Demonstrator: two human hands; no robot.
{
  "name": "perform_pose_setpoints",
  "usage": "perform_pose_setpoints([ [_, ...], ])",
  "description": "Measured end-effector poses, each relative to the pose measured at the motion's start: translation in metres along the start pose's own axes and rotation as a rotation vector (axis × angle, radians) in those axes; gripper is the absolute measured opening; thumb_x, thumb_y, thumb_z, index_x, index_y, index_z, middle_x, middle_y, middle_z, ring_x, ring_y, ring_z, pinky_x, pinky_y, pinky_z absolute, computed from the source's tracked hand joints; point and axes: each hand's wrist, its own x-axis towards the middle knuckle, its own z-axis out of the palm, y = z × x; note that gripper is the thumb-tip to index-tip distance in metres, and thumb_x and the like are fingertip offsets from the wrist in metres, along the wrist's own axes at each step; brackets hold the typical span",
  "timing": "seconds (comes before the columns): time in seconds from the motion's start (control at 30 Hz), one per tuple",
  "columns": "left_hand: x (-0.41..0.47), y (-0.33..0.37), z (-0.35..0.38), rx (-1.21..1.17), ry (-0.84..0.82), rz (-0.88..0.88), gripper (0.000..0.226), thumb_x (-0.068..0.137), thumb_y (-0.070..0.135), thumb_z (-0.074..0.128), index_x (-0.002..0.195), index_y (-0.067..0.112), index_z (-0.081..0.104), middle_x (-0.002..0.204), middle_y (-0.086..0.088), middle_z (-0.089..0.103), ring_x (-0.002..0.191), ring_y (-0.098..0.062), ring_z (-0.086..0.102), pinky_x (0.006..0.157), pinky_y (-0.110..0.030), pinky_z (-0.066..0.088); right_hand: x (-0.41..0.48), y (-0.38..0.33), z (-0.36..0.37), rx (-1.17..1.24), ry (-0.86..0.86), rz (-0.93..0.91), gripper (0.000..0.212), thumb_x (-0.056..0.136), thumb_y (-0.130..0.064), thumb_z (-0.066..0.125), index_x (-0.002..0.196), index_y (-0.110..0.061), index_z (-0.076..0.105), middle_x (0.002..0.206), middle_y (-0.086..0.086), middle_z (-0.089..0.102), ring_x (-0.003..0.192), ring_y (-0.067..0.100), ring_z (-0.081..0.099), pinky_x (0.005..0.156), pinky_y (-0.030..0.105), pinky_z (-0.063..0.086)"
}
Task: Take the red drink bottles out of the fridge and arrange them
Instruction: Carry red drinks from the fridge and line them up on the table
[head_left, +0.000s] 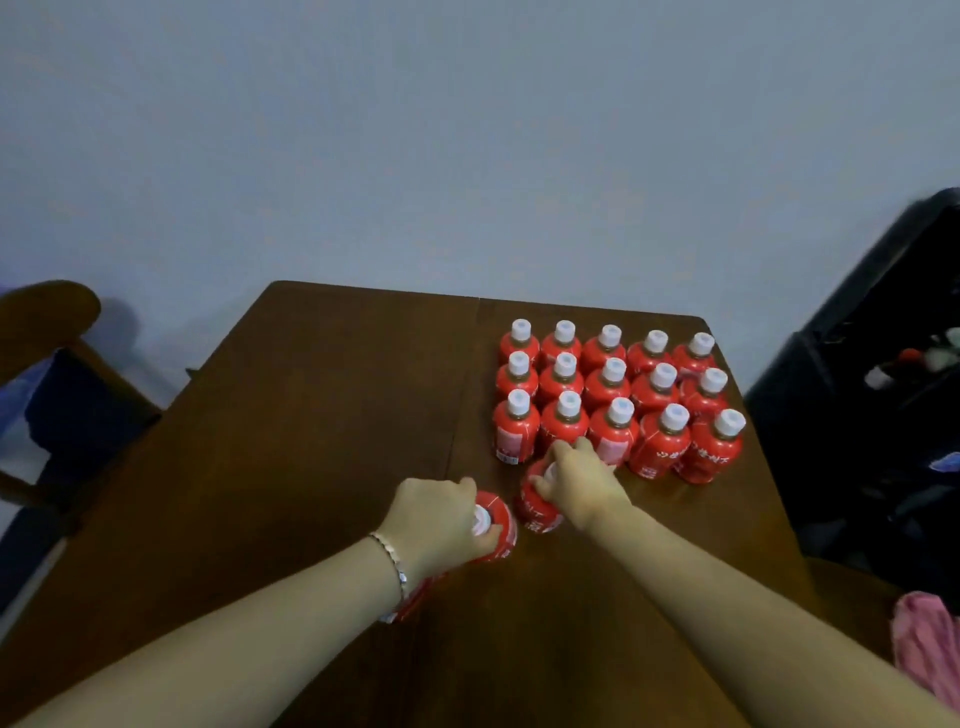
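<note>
Several red drink bottles with white caps stand upright in three tidy rows at the far right of the brown wooden table. My right hand grips the top of another red bottle just in front of the nearest row. To its left, my left hand holds a second red bottle from above, its white cap showing between my fingers. Another red bottle shows partly under my left wrist.
A wooden chair with a dark seat stands left of the table. A black open cabinet, probably the fridge, stands at the right. Pink cloth lies at the lower right. A plain wall is behind.
</note>
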Motion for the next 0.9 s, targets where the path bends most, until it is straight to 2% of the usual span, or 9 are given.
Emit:
perform_pose_setpoints([
  [0.2,0.036,-0.036,0.028,-0.027,-0.019,0.137,0.053,0.081,0.066,0.038,0.099,0.019,0.053,0.091,0.002,0.064,0.08,-0.019,0.062,0.06,-0.026,0.034,0.056,-0.026,0.03,0.052,-0.075,0.066,0.04,0.092,-0.026,0.055,0.126,-0.008,0.043,0.128,0.015,0.037,0.107,0.035,0.056,0.097,0.039,0.045],
  [0.27,0.04,-0.041,0.038,-0.043,-0.033,0.146,0.054,0.081,0.067,0.036,0.1,0.018,0.052,0.093,0.001,0.064,0.082,-0.02,0.062,0.062,-0.026,0.035,0.067,-0.027,0.036,0.146,-0.056,0.074,0.038,0.091,-0.022,0.058,0.123,-0.007,0.046,0.13,0.014,0.036,0.106,0.033,0.056,0.099,0.036,0.044],
  [0.4,0.043,-0.039,0.047,-0.067,-0.08,0.162,0.056,0.082,0.067,0.036,0.102,0.018,0.052,0.096,0.0,0.064,0.083,-0.02,0.062,0.065,-0.027,0.038,0.076,-0.022,0.035,0.401,0.004,0.154,0.041,0.079,-0.024,0.073,0.111,-0.005,0.055,0.12,0.014,0.049,0.105,0.027,0.054,0.094,0.031,0.041],
  [0.47,0.043,-0.034,0.05,-0.073,-0.104,0.161,0.057,0.081,0.068,0.036,0.104,0.018,0.052,0.097,0.0,0.064,0.085,-0.02,0.062,0.065,-0.027,0.036,0.072,-0.019,0.035,0.46,-0.005,0.168,0.049,0.076,-0.021,0.076,0.117,-0.007,0.053,0.124,0.013,0.048,0.11,0.025,0.053,0.096,0.029,0.04],
  [0.53,0.043,-0.03,0.05,-0.07,-0.102,0.171,0.056,0.081,0.067,0.036,0.103,0.018,0.052,0.098,0.0,0.064,0.085,-0.02,0.062,0.063,-0.027,0.033,0.063,-0.015,0.033,0.472,-0.008,0.141,0.065,0.075,-0.017,0.076,0.13,-0.011,0.042,0.133,0.011,0.035,0.122,0.026,0.044,0.104,0.029,0.037],
  [0.63,0.043,-0.019,0.046,-0.098,-0.092,0.202,0.053,0.081,0.067,0.037,0.098,0.019,0.053,0.094,0.002,0.064,0.082,-0.018,0.061,0.061,-0.025,0.031,0.041,0.002,0.028,0.218,0.049,-0.109,0.077,0.076,-0.01,0.068,0.141,-0.02,0.028,0.139,0.005,0.022,0.133,0.024,0.025,0.112,0.031,0.026],
  [0.73,0.048,-0.004,0.039,-0.119,-0.064,0.217,0.054,0.081,0.065,0.038,0.103,0.019,0.054,0.098,0.002,0.065,0.086,-0.018,0.062,0.064,-0.025,0.033,0.022,0.022,0.027,-0.083,-0.133,-0.389,0.087,0.071,-0.019,0.07,0.144,-0.028,0.022,0.144,-0.006,0.018,0.134,0.018,0.016,0.111,0.03,0.018],
  [0.8,0.054,0.01,0.034,-0.144,-0.067,0.227,0.055,0.082,0.062,0.042,0.111,0.017,0.053,0.103,0.001,0.065,0.092,-0.019,0.062,0.069,-0.027,0.038,0.015,0.033,0.028,-0.14,-0.271,-0.385,0.095,0.068,-0.033,0.075,0.144,-0.032,0.02,0.145,-0.009,0.024,0.132,0.017,0.024,0.11,0.034,0.022],
  [0.9,0.063,0.038,0.024,-0.18,-0.08,0.239,0.054,0.083,0.058,0.045,0.116,0.016,0.052,0.106,-0.001,0.065,0.095,-0.021,0.061,0.073,-0.029,0.039,0.009,0.05,0.029,-0.036,-0.253,-0.243,0.095,0.062,-0.042,0.078,0.141,-0.034,0.026,0.141,-0.011,0.036,0.125,0.017,0.043,0.101,0.032,0.04],
])
